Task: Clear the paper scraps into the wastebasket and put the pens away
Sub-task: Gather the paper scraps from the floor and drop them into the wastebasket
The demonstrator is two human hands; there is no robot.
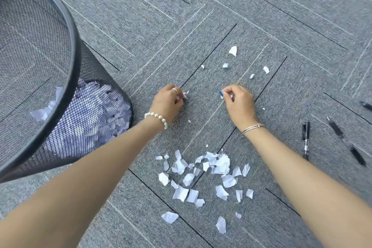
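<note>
White paper scraps [203,175] lie in a loose heap on the grey carpet between my forearms. A few more scraps [233,50] are scattered farther out. My left hand [169,101], with a pearl bracelet, is closed on small white scraps at its fingertips. My right hand [239,100], with a thin bangle, pinches a small scrap with a blue mark. A black mesh wastebasket [74,32] stands at the left with paper inside. Several black pens lie at the right, one of them [305,138] close to my right forearm.
Grey striped carpet tiles [201,2] cover the floor in all directions. Tiny scraps [189,121] lie near my left wrist. Two blurred pens [335,128] sit near the right edge of the view.
</note>
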